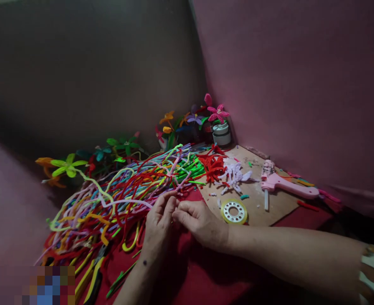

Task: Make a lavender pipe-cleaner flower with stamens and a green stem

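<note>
My left hand [160,215] is closed in a pinch, with a pale pink pipe cleaner [128,202] running into it from the left. Close beside it, my right hand [202,220] has its thumb and fingers pressed together; whatever lies between them is hidden. The fingertips of both hands nearly meet above the red tabletop [193,262]. Behind and left of them spreads a big heap of many-coloured pipe cleaners [133,173]. Red bent pipe-cleaner pieces [213,167] and pale lilac ones [234,177] lie just beyond my right hand.
A tape roll [234,212] and a pink hot glue gun [285,186] rest on a brown board [253,203] at the right. Yellow-handled pliers [92,275] lie front left. Pipe-cleaner flowers [68,165] and a grey jar [221,134] stand along the walls.
</note>
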The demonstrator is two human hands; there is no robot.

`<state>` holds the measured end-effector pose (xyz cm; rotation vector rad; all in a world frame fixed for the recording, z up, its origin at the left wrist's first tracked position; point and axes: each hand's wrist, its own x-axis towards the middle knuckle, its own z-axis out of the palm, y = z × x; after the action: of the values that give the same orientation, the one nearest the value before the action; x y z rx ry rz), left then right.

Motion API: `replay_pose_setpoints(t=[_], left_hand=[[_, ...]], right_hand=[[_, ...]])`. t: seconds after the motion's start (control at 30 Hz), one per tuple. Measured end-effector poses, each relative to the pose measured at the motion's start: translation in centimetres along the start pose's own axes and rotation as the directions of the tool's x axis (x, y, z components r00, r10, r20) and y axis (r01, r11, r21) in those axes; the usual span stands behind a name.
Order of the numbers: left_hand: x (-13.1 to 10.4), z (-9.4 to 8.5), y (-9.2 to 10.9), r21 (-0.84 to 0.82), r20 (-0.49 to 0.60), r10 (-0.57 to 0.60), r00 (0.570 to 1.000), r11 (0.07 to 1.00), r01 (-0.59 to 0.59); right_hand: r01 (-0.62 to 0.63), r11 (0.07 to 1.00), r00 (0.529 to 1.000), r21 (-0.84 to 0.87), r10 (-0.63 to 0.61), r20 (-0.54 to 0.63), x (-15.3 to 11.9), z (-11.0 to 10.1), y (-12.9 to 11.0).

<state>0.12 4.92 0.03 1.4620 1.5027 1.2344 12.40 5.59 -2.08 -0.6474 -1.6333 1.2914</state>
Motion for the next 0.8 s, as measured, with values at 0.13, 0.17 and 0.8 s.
replay_pose_setpoints(t=[0.13,0.17,0.8], left_hand=[[-1.0,1.0,-0.4,-0.427,0.23,-0.191,0.954,0.861,0.275],[-1.2,1.1,-0.7,-0.461,0.272,-0.187,0.944,0.836,0.298],[-2.1,0.5,-5.6,0.289,0.126,0.567,0.814,0.764,-0.577]], right_hand=[[0.146,0.973,0.989,-0.179,-0.14,0.049,-0.7,0.1,-0.7],[0.123,0.977,0.992,-0.171,-0.117,0.047,-0.8,0.1,-0.8],[0.038,0.991,0.998,-0.126,-0.032,0.047,-1.3,0.0,-1.1]])
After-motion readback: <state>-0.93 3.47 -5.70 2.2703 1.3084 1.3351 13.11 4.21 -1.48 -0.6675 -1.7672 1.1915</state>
